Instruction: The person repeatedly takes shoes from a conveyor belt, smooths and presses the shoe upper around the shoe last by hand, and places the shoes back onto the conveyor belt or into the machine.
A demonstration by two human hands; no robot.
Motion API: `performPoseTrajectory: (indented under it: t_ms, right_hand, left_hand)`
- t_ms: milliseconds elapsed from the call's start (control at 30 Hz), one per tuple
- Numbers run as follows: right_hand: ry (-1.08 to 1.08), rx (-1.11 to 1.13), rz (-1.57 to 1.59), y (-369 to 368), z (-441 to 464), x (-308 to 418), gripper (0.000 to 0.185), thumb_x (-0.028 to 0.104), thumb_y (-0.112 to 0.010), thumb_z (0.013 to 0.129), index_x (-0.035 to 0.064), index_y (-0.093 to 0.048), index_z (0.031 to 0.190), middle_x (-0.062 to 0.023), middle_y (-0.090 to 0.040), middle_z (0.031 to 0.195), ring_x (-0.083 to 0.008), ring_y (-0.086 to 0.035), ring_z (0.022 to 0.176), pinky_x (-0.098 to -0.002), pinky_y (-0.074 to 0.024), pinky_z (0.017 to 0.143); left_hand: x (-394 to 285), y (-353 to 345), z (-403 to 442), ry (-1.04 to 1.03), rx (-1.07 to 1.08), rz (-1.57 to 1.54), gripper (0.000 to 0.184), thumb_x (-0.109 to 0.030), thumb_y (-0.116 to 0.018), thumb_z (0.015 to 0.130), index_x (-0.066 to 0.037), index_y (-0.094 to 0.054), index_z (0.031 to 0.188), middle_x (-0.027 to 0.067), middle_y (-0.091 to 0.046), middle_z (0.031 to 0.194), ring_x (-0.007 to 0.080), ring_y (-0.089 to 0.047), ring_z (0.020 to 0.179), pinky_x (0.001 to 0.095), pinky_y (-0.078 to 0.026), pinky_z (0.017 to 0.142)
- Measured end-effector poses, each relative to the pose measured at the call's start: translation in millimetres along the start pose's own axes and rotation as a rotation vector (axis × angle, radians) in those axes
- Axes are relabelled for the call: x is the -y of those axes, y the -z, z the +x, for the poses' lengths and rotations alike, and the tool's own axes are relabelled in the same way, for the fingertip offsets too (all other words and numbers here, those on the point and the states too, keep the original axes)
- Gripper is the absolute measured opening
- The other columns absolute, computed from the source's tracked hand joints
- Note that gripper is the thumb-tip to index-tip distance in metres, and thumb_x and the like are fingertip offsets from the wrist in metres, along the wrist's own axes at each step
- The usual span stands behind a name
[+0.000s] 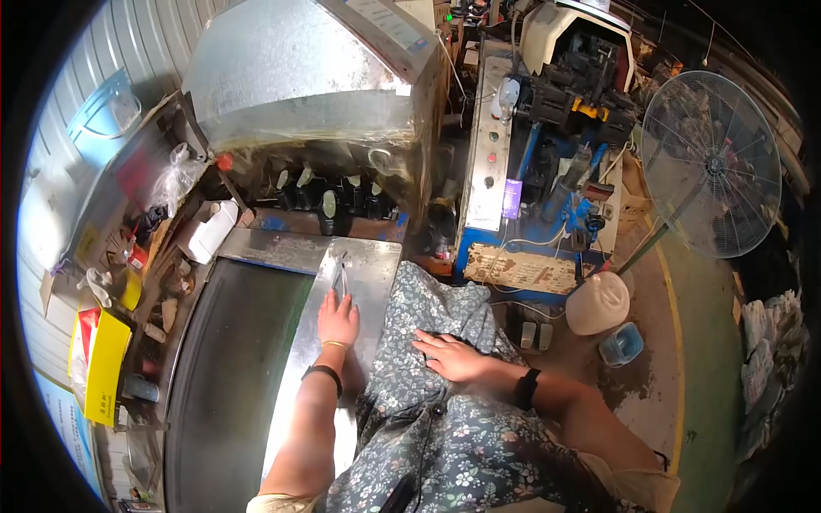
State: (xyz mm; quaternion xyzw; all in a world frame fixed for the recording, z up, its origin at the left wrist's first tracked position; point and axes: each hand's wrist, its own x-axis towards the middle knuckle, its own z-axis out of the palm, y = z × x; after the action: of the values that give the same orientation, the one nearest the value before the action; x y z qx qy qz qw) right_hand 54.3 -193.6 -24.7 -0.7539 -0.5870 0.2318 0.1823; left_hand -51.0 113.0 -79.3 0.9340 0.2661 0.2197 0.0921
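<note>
My left hand (339,320) lies on a bare metal plate (365,263), fingers stretched forward and apart. Just past its fingertips is a thin, light-coloured item (341,267); its kind is too small to tell, as is whether the fingers touch it. My right hand (451,356) rests flat on the floral apron (428,308) over my lap, with its fingers extended and nothing in them. Ahead, under a metal hood (299,77), several black shoe-like pieces (328,209) with pale tops stand in a row.
A dark conveyor belt (235,342) runs left of the plate. Shelving on the left holds a white box (208,231) and a yellow box (107,368). To the right are a blue-framed machine (487,171), a white jug (597,303), a blue tub (621,344) and a standing fan (714,164).
</note>
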Motion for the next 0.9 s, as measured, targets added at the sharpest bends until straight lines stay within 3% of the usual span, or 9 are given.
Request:
performPoseTrajectory:
  t_ms: [333,567,600,700,767,833,900]
  right_hand:
    - [0.029,-0.009,-0.035,-2,-8,4,0.058,0.025,-0.054,0.096,0.0117,-0.037,0.149,-0.0110,-0.023,0.161,-0.0407,-0.043,0.129,-0.0445,-0.0357,0.110]
    - [0.041,0.368,-0.343,51,-24,55,0.054,0.029,-0.061,0.091,0.0115,-0.048,0.141,-0.0165,-0.042,0.149,-0.0417,-0.046,0.127,-0.0496,-0.0371,0.108]
    - [0.097,0.395,-0.349,52,-23,57,0.053,0.036,-0.058,0.094,0.0137,-0.046,0.142,-0.0179,-0.046,0.145,-0.0412,-0.051,0.123,-0.0517,-0.0415,0.105]
    - [0.200,0.436,-0.230,55,-20,65,0.058,0.045,-0.050,0.099,0.0148,-0.040,0.148,-0.0174,-0.042,0.150,-0.0420,-0.050,0.126,-0.0499,-0.0430,0.106]
    - [0.401,0.342,-0.250,20,-18,37,0.062,0.050,-0.044,0.100,0.0137,-0.036,0.150,-0.0172,-0.049,0.144,-0.0364,-0.060,0.116,-0.0459,-0.0494,0.101]
    - [0.354,0.411,-0.003,7,-18,23,0.057,0.050,-0.051,0.097,0.0166,-0.041,0.141,-0.0186,-0.060,0.126,-0.0391,-0.065,0.102,-0.0516,-0.0544,0.085]
    - [0.304,0.465,-0.034,8,-17,19,0.054,0.048,-0.053,0.096,0.0151,-0.043,0.138,-0.0189,-0.064,0.115,-0.0388,-0.065,0.101,-0.0506,-0.0540,0.080]
  left_hand:
    - [1,-3,-1,0.022,0.009,-0.030,0.042,-0.033,-0.058,0.089,-0.016,-0.064,0.126,0.0226,-0.044,0.147,0.0398,-0.042,0.134,0.0489,-0.033,0.111]
    - [2,-6,-2,0.000,-0.013,-0.020,0.040,-0.032,-0.057,0.089,-0.016,-0.065,0.125,0.0231,-0.045,0.146,0.0413,-0.044,0.133,0.0493,-0.035,0.110]
    - [2,-6,-2,-0.003,-0.009,-0.016,0.040,-0.032,-0.057,0.090,-0.016,-0.065,0.125,0.0230,-0.045,0.146,0.0412,-0.044,0.133,0.0493,-0.035,0.110]
    - [-2,-3,1,-0.004,0.011,0.007,0.041,-0.033,-0.055,0.091,-0.016,-0.064,0.127,0.0232,-0.044,0.146,0.0411,-0.043,0.133,0.0478,-0.035,0.110]
    - [-4,-2,1,-0.005,0.015,0.017,0.041,-0.033,-0.054,0.092,-0.016,-0.063,0.128,0.0234,-0.044,0.146,0.0411,-0.043,0.133,0.0471,-0.035,0.111]
    - [-4,-4,0,-0.008,0.006,0.017,0.041,-0.033,-0.054,0.092,-0.016,-0.064,0.128,0.0235,-0.044,0.146,0.0410,-0.043,0.133,0.0472,-0.035,0.111]
    - [-5,-4,1,0.013,0.021,0.010,0.040,-0.032,-0.055,0.091,-0.016,-0.064,0.127,0.0228,-0.044,0.147,0.0401,-0.041,0.135,0.0478,-0.034,0.111]
